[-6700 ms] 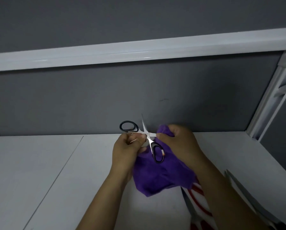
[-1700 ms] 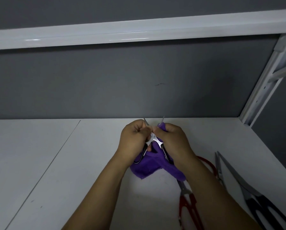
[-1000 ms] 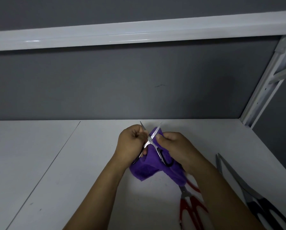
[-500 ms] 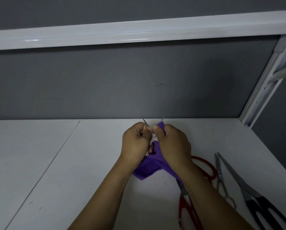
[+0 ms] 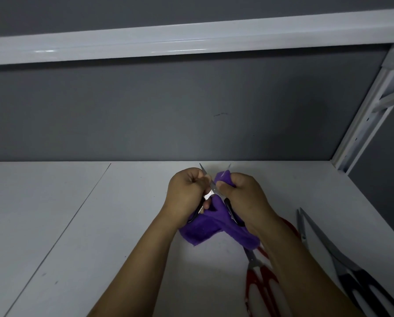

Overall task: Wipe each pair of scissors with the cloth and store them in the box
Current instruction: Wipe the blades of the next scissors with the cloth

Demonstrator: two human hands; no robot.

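Mostly it is grey wall (image 5: 191,110) at the back, with a white table (image 5: 77,225) running up to it, a long white shelf rail (image 5: 191,40) above and a white upright (image 5: 363,115) at the far right corner. Both bare forearms reach out over the table and the hands meet near the middle, close to the wall. The left hand (image 5: 185,197) is clenched into a fist round one black handle of the small scissors (image 5: 213,187). The right hand (image 5: 246,197) pinches a fold of the purple cloth (image 5: 203,232) against one of the blades. The rest of the cloth hangs below both hands, down toward the table. On the table to the right, well apart from the hands, lies a pair of large black-handled scissors (image 5: 335,259), slightly open, tips toward the wall. Just beside its tips lies a thin silver pair (image 5: 302,225), partly hidden by the right arm. A pair of red-handled scissors (image 5: 252,261) lies under the right forearm, with the blades under the cloth's hanging edge. The small scissors are held off the table, blades spread in a V, both tips poking up between the two hands.
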